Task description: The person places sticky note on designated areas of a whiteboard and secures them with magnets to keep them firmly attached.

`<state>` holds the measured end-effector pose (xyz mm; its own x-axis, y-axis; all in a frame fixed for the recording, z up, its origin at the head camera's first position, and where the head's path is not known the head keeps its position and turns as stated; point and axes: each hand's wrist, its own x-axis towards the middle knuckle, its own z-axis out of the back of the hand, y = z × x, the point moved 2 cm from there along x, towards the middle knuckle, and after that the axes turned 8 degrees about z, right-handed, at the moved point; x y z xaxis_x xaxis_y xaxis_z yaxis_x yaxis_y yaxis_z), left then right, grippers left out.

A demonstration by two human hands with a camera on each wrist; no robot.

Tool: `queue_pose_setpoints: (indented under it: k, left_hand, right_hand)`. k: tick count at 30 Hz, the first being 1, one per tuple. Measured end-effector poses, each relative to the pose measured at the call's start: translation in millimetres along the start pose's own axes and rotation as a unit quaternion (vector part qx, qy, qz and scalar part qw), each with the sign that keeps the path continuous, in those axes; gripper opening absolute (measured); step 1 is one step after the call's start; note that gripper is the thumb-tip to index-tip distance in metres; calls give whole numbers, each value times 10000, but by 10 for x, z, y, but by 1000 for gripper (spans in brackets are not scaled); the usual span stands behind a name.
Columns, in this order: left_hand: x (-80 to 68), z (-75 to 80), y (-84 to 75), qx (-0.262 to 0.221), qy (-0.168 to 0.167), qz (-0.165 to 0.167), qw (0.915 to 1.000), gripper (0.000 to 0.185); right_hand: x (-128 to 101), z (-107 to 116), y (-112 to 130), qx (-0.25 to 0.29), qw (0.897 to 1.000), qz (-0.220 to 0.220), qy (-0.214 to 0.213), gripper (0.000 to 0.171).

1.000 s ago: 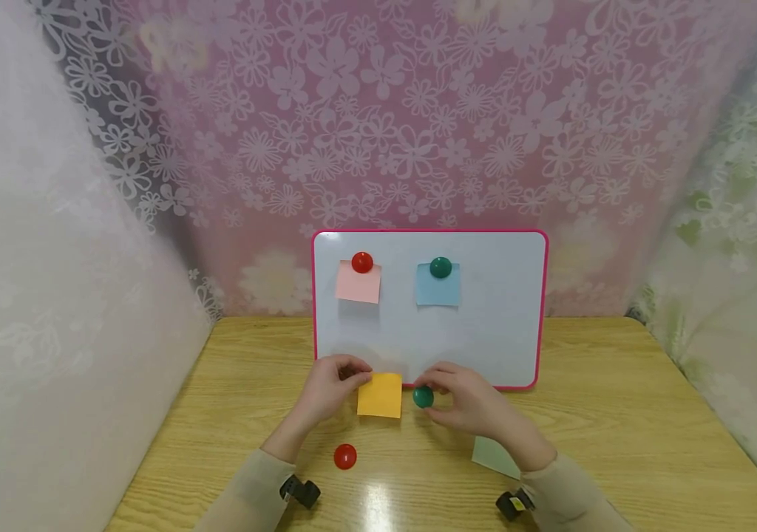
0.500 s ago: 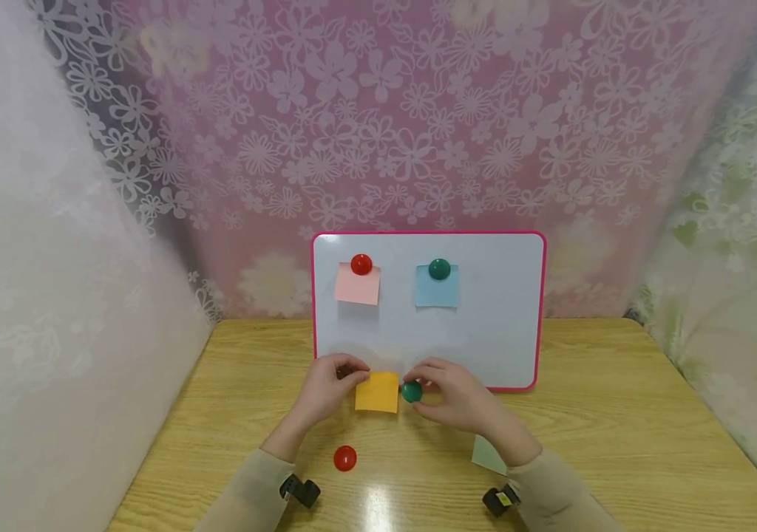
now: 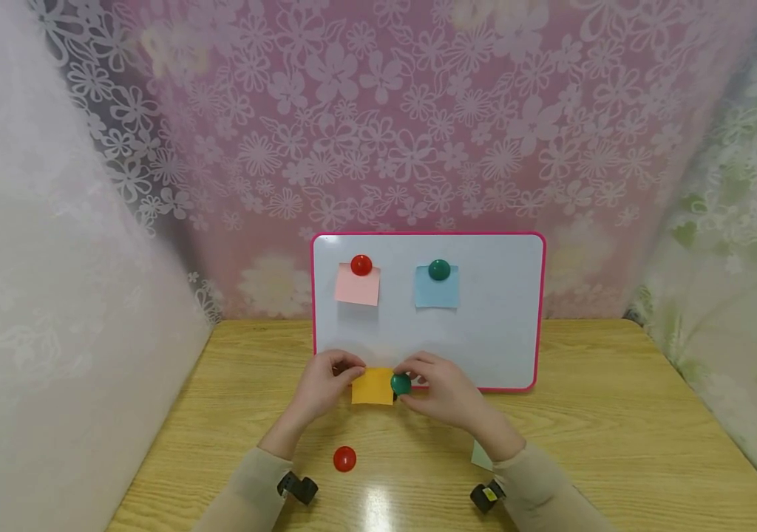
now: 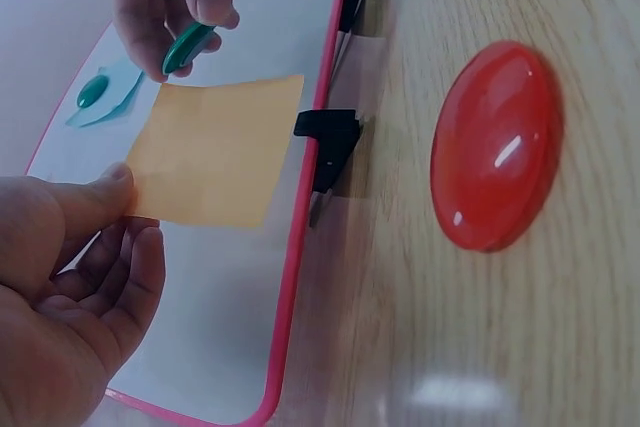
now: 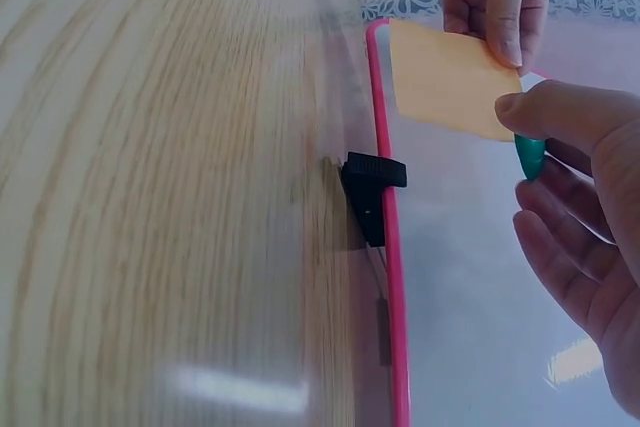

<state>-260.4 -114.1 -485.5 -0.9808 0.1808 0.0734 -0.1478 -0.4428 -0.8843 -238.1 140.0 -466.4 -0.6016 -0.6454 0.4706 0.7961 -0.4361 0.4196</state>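
Observation:
My left hand (image 3: 325, 380) pinches an orange sticky note (image 3: 372, 386) by its upper left corner, in front of the lower part of the whiteboard (image 3: 491, 332). Between thumb and fingers, my right hand (image 3: 443, 391) holds a round green magnet (image 3: 401, 383) close to the note's right edge. In the left wrist view the note (image 4: 215, 157) hangs out before the board, and the held magnet (image 4: 188, 47) is by its upper corner. Higher on the board, a red magnet (image 3: 361, 265) pins a pink note (image 3: 357, 287) and another green magnet (image 3: 439, 270) pins a blue note (image 3: 437, 290).
A loose red magnet (image 3: 344, 459) lies on the wooden table (image 3: 618, 428) in front of the left hand. Partly under the right forearm is a pale green note (image 3: 481, 456). Black clip feet (image 4: 330, 137) support the board's lower edge. Floral curtains (image 3: 418, 125) surround the table.
My right hand has moved left with the green magnet, up to the orange note. The left hand has raised the note slightly. More of the pale green note is now covered.

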Motion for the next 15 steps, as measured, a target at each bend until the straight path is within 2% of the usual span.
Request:
queue_pose_setpoints:
  k: [6,15]
  left_hand:
    - [16,35,-19,-1,-62,-46,10000,4]
    - [40,94,-33,60,-116,-68,9999,5]
  right_hand:
    - [67,-47,12,-88,9998,-104,-161,38]
    - [177,-117,41,-240,9986,78,-462,37]
